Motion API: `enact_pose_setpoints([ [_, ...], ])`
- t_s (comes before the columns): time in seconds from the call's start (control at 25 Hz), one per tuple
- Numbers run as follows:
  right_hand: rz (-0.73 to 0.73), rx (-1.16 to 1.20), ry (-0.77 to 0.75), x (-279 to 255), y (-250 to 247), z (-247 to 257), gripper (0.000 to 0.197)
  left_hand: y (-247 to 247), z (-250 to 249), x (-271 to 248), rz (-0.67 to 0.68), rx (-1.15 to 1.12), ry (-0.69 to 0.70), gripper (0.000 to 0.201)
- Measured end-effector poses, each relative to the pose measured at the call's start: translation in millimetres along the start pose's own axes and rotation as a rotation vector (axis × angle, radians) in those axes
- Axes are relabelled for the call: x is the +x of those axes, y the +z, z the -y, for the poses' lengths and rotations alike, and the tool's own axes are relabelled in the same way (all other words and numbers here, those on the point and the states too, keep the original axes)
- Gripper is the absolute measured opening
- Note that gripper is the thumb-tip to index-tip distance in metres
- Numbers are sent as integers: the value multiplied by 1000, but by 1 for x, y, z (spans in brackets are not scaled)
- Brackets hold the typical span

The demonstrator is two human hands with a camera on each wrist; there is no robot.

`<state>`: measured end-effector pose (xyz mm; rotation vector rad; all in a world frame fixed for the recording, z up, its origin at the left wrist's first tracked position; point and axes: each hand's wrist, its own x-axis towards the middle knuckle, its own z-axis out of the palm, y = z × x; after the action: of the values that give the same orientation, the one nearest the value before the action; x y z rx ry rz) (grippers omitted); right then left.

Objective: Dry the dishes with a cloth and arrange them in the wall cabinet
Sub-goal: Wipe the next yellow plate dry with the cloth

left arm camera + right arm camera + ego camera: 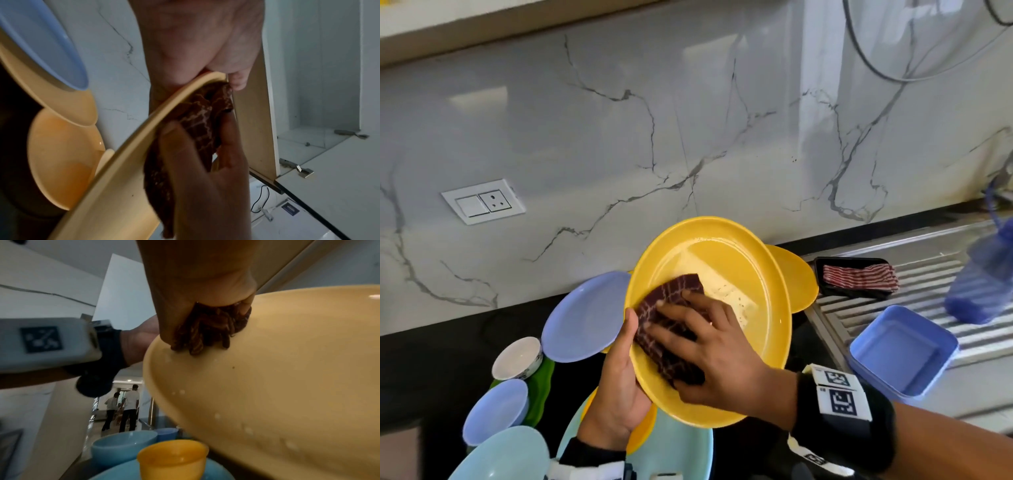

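A large yellow plate (pixel 756 274) is held tilted above the counter, and water drops show on it in the right wrist view (pixel 267 386). My left hand (pixel 625 346) grips its left rim, thumb on the inner face and fingers hidden behind. My right hand (pixel 688 329) presses a folded maroon checked cloth (pixel 671 298) against the plate's inner left side with spread fingers. The left wrist view shows the plate's rim (pixel 123 178) edge-on with the cloth (pixel 197 126) bunched against it. In the right wrist view the cloth (pixel 209 331) sits under my palm.
Lilac plate (pixel 585 315), white bowl (pixel 517 358), lilac bowl (pixel 493 407) and pale blue dishes (pixel 678 455) crowd the dark counter at the left. Another yellow plate (pixel 798 281) lies behind. On the drainboard: black tray with a striped cloth (pixel 856 277), blue square container (pixel 900 349), blue bottle (pixel 986 274).
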<state>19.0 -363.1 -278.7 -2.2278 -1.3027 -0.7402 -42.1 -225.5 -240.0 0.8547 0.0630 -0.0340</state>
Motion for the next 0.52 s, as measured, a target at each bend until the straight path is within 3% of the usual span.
enact_pose_setpoints([
  [0.08, 80, -62, -77, -12, 1, -1, 82, -4, 1, 1, -18, -15, -34, 84],
  [0.2, 173, -72, -188, -36, 4, -11, 63, -10, 3, 5, -77, 1, -68, 100],
  [0.32, 296, -162, -264, -62, 6, -25, 60, -12, 5, 9, -122, 12, -23, 108],
  [0.52, 443, -223, -263, -91, 7, -53, 51, -15, 5, 11, -171, 57, 89, 107],
])
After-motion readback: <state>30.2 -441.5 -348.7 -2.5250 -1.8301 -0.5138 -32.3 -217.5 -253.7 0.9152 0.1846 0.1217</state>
